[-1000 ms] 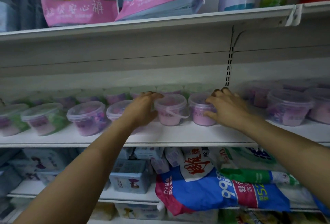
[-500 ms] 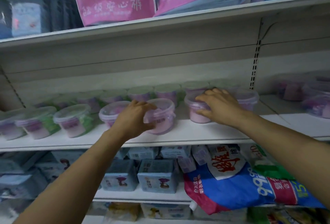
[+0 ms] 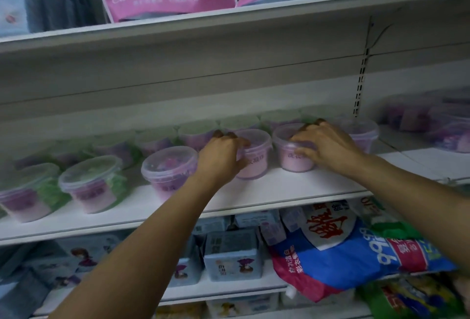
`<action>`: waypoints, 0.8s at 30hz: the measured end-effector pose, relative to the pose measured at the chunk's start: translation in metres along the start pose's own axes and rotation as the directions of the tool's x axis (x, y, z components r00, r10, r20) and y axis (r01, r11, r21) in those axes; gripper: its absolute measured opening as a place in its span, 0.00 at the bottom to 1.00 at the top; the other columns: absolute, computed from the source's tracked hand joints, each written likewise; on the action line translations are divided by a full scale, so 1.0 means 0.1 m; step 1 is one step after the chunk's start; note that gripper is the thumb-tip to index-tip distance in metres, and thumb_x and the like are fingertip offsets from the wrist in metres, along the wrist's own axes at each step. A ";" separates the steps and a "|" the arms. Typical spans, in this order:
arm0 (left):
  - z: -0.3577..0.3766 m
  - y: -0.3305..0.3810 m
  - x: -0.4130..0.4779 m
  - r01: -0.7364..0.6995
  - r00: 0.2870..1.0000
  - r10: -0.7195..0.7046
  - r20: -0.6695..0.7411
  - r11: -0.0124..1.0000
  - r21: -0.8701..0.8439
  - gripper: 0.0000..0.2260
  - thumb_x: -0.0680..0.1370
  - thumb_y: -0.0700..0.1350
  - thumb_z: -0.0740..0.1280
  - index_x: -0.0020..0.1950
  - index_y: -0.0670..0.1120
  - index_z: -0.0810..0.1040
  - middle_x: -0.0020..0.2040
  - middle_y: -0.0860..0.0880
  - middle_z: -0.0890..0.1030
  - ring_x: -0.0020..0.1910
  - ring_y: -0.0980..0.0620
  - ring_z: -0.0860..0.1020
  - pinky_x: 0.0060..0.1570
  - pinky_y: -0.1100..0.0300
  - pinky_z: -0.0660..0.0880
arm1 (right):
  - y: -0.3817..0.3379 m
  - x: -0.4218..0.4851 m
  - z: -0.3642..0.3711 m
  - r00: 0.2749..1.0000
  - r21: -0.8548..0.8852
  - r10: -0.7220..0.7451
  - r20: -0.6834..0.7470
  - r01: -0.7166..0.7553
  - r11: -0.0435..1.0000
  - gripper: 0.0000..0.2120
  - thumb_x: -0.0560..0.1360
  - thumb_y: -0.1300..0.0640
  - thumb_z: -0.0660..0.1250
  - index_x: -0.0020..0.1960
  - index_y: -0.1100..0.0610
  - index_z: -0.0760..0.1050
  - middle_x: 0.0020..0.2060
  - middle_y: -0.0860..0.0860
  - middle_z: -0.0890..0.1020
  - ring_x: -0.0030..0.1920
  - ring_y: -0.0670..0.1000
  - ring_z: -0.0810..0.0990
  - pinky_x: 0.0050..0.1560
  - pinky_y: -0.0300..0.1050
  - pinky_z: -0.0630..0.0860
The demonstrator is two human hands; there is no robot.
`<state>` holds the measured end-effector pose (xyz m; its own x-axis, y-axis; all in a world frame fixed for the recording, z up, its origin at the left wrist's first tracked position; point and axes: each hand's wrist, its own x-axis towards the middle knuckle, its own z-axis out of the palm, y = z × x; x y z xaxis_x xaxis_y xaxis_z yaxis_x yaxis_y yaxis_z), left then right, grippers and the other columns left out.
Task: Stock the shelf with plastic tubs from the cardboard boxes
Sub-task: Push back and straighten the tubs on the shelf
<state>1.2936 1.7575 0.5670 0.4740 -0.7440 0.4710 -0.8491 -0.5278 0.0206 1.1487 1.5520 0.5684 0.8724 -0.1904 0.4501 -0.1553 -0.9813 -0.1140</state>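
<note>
placement step, both hands up on the white metal shelf [image 3: 254, 191]: the left hand [image 3: 221, 157] curls its grip round the side of a round pink plastic tub with a clear lid [image 3: 258, 163], and the right hand [image 3: 330, 148] wraps its grip over the rim of a second pink clear-lidded tub [image 3: 290, 163] just beside it. both tubs look seated on the shelf board in the front row, a row of like tubs close behind, a lilac clear-lidded tub [image 3: 169, 168] just to the left. my read: these two are getting squared into line, so the next move calls for a clean let-go without nudging the neighbours, then a trip for more stock; the cardboard boxes are out of view.
</note>
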 end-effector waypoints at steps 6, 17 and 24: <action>0.03 0.00 0.02 -0.015 1.000 0.015 -0.008 1.000 0.014 0.19 0.74 0.49 0.69 0.65 0.52 0.76 0.61 0.47 0.79 0.59 0.44 0.74 0.50 0.50 0.77 | 0.02 0.01 0.00 1.000 -0.020 -0.005 0.022 0.005 1.000 0.12 0.74 0.50 0.67 0.57 0.46 0.78 0.53 0.49 0.81 0.49 0.54 0.74 0.51 0.53 0.74; -0.37 -0.29 -0.24 0.030 0.994 -0.031 0.106 1.000 0.010 0.30 0.73 0.45 0.69 0.73 0.53 0.65 0.70 0.48 0.71 0.66 0.44 0.69 0.64 0.50 0.68 | -0.38 0.15 -0.10 0.998 -0.253 -0.010 0.068 0.027 0.967 0.18 0.77 0.46 0.60 0.64 0.49 0.71 0.60 0.53 0.76 0.60 0.56 0.72 0.56 0.50 0.67; -0.65 -0.82 -0.81 0.291 0.944 -0.301 0.133 0.952 0.094 0.27 0.73 0.57 0.70 0.71 0.55 0.69 0.71 0.49 0.71 0.67 0.43 0.67 0.62 0.52 0.66 | -0.75 0.28 0.03 0.982 -0.052 -0.144 0.126 0.151 0.987 0.19 0.77 0.52 0.62 0.68 0.49 0.70 0.60 0.53 0.76 0.59 0.55 0.74 0.50 0.46 0.69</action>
<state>1.3095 1.8873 0.5844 0.7344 -0.5977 0.3215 -0.6488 -0.7574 0.0740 1.1858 1.6203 0.5869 0.9371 -0.0419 0.3465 -0.0452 -0.9990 0.0015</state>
